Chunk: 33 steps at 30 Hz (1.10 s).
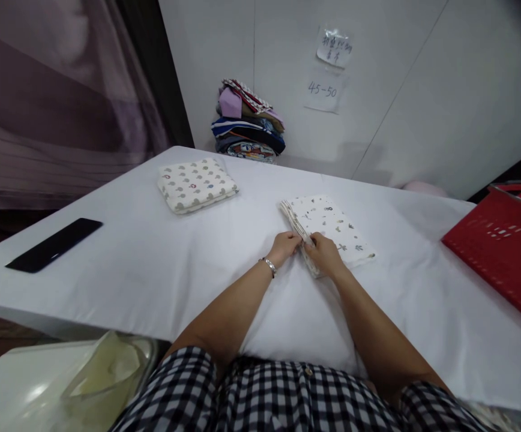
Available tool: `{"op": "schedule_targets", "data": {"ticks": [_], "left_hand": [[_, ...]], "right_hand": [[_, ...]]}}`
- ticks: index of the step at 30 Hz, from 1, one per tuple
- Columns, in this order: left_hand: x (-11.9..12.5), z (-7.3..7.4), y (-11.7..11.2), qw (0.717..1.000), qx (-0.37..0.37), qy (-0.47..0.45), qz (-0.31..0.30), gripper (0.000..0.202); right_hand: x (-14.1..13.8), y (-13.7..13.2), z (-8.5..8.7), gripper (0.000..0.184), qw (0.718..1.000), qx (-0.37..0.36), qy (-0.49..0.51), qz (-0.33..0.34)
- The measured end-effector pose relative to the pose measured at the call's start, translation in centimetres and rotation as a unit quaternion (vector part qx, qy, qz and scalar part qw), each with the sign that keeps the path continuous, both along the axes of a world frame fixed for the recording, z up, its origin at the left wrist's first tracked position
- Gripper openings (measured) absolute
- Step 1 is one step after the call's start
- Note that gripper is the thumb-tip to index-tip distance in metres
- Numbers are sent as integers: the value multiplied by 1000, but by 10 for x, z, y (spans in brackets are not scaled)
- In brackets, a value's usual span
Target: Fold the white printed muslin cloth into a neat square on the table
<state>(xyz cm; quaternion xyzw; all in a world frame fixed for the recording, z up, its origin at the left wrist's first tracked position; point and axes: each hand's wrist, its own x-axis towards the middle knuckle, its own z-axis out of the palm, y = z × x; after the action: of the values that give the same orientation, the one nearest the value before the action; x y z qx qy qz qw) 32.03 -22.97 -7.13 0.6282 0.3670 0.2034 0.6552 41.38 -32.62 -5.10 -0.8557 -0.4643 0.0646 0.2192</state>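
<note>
A folded white cloth [332, 219] with small printed motifs lies on the white-covered table in front of me. My left hand [284, 247] is closed, its fingertips pinching the layered left edge of this cloth. Just to the right, my right hand [325, 253] grips the same edge with thumb and fingers, its palm over the cloth's near part. Farther left rests a second folded cloth [197, 183], white with grey mushroom-like prints, touched by neither hand.
A black flat object [56, 245] lies on the table [143, 270] at left. The red basket [508, 240] stands at the right edge. Behind the table rises a stack of folded clothes [249, 126] against the wall. A white surface with a yellowish container [107, 366] sits lower left.
</note>
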Motion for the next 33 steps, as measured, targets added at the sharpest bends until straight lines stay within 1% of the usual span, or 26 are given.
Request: {"op": "schedule_targets", "data": {"ticks": [3,6,8,16,19,22,24,27,29,31,33], "left_hand": [[-1,-3,2,999,28,32,20,10],[-1,-5,3,998,38,54,18,13],[0,-6,3,997,48,66,9,16],[4,-9,2,995,64,69,-44,24],[5,-9,2,990,85,94,-57,22],[6,-10,1,986,104,122,-52,17],[6,-9,1,987,98,120,-39,15],[6,-7,0,996,45,77,-21,16],[5,-6,0,998,12,52,-20,18],[5,-5,-1,999,0,44,-25,19],[5,-6,-1,998,7,47,-29,18]], "right_hand": [[9,-2,-6,17,997,50,55,-6],[14,-3,-10,17,990,97,103,-19],[13,-4,-10,18,987,113,113,-22],[9,-1,-10,20,991,106,81,-20],[8,-1,-11,21,992,101,73,-18],[7,0,-12,22,993,94,68,-18],[7,-1,-12,23,992,97,73,-16],[9,-1,-12,23,988,122,95,-25],[10,-2,-11,22,985,133,102,-38],[10,-1,-11,22,987,123,92,-38],[8,-1,-10,21,992,100,71,-26]]}}
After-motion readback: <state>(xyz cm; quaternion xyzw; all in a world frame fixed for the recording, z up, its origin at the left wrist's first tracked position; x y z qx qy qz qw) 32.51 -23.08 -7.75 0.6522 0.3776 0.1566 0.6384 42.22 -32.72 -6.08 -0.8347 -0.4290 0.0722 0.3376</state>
